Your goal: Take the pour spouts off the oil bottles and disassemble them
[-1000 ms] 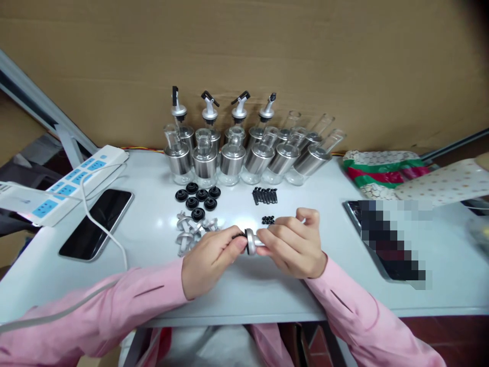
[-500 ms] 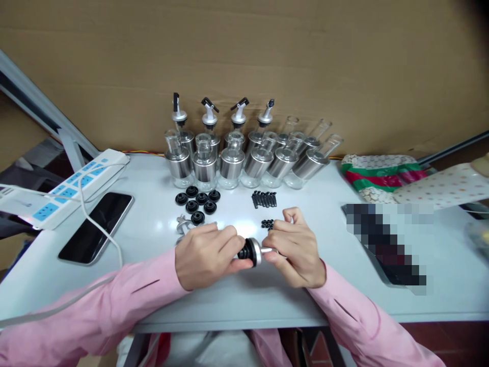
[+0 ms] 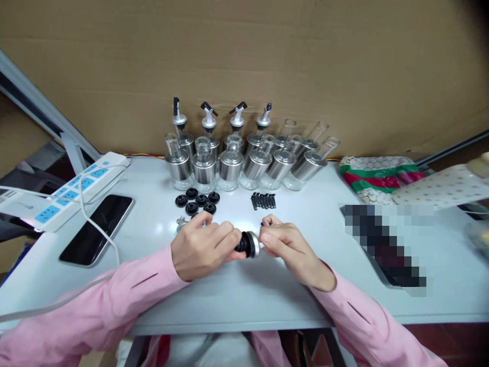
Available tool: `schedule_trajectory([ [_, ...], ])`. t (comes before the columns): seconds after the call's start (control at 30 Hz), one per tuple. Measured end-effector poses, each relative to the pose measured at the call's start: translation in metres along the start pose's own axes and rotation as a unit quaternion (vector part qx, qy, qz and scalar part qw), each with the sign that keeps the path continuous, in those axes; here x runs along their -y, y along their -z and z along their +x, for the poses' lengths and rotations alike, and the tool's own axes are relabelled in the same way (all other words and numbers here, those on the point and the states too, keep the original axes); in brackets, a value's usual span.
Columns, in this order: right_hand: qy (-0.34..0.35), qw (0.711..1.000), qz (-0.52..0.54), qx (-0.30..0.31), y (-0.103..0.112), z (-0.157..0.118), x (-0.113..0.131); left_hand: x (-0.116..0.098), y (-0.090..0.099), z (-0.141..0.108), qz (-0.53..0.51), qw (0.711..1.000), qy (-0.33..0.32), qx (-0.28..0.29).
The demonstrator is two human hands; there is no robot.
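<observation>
A bottle pourer [image 3: 253,244] with a ribbed black stopper and a silver collar lies sideways between my hands, above the table's front part. My left hand [image 3: 204,247] is closed round its black stopper end. The fingers of my right hand [image 3: 288,247] are pinched at the thin silver spout, and they cover most of it. Beyond my left hand lie several black stoppers [image 3: 191,208] and, partly hidden, silver pourer tops [image 3: 181,222]. A row of small black levers [image 3: 263,201] lies beyond my right hand, which mostly covers some tiny black pieces.
Glass bottles with steel sleeves [image 3: 231,164] stand in rows at the back; several wear pourers [image 3: 209,116]. At left are a power strip [image 3: 103,178], its cables and a phone [image 3: 97,232]. A patterned bag [image 3: 378,176] and a blurred dark object [image 3: 382,247] lie at right.
My right hand has shifted along the spout, its fingers now closer to the silver collar and covering more of it. Both hands and the pourer sit slightly higher in view.
</observation>
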State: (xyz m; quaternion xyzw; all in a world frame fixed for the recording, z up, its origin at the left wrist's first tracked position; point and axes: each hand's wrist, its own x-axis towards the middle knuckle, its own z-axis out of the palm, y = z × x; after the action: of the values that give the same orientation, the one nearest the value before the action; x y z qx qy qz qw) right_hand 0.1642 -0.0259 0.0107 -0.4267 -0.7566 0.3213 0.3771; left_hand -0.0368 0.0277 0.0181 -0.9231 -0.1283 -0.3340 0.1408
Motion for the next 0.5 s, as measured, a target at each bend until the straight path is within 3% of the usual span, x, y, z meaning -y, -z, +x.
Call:
schedule_trajectory([
  [0.13, 0.058, 0.996, -0.053, -0.032, 0.0, 0.001, 0.004, 0.005, 0.003, 0.004, -0.013, 1.0, 0.012, 0.009],
  [0.3, 0.144, 0.98, -0.125, -0.058, -0.001, 0.0, 0.009, 0.0, 0.007, 0.004, -0.105, 0.993, 0.043, 0.003],
  [0.4, 0.155, 0.973, -0.139, -0.103, 0.002, -0.001, 0.004, 0.002, 0.017, 0.007, -0.177, 0.975, 0.132, -0.022],
  [0.47, 0.138, 0.965, -0.126, -0.184, 0.007, -0.002, -0.002, 0.011, 0.026, 0.01, -0.193, 0.955, 0.224, -0.027],
  [0.5, 0.126, 0.959, -0.117, -0.225, 0.01, -0.001, -0.005, 0.018, 0.031, 0.011, -0.179, 0.951, 0.251, 0.004],
])
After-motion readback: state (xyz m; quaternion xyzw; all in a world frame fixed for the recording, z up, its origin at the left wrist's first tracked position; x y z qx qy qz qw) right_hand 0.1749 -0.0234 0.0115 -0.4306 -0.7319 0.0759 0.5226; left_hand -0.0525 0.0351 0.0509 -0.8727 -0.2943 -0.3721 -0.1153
